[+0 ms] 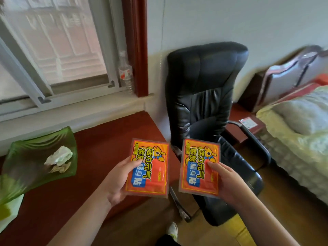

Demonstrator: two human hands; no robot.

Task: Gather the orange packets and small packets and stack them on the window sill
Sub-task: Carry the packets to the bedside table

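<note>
Orange packet (148, 168) in left grip (117, 181); another (199, 168) in right grip (229, 183)

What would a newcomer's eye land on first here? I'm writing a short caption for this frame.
Two bright orange packets stand out at the centre: the left hand holds one orange packet and the right hand holds a matching second packet, side by side and apart. Behind them a black office chair stands against the wall, with a green glass dish on the red desk at left.
</note>
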